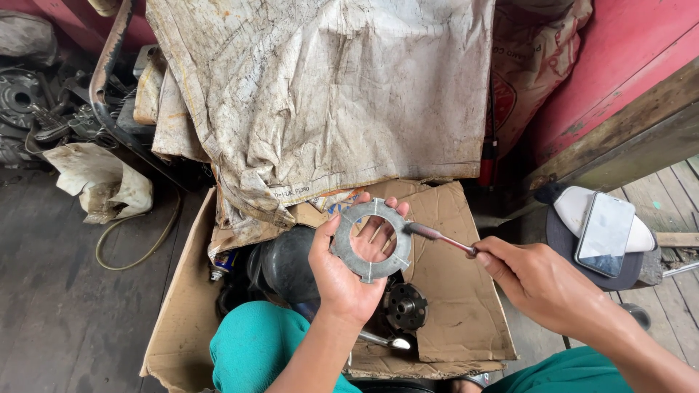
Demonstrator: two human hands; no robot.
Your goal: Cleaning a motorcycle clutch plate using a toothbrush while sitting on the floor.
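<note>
Left hand holds a notched metal ring upright; right hand lays a thin tool's tip on the ring's right edge.

Taking the metal ring as the landmark: just left of and below it, the left hand cups it from behind, thumb pressed on the left rim and fingers curled over the top, so the ring's flat face looks up at the camera. Touching the ring's right rim is the tip of a slim tool, whose long axis slopes down to the right, away from the ring. Further right, the right hand is closed around the tool's handle. Below the ring lie worn cardboard and a round toothed part.
</note>
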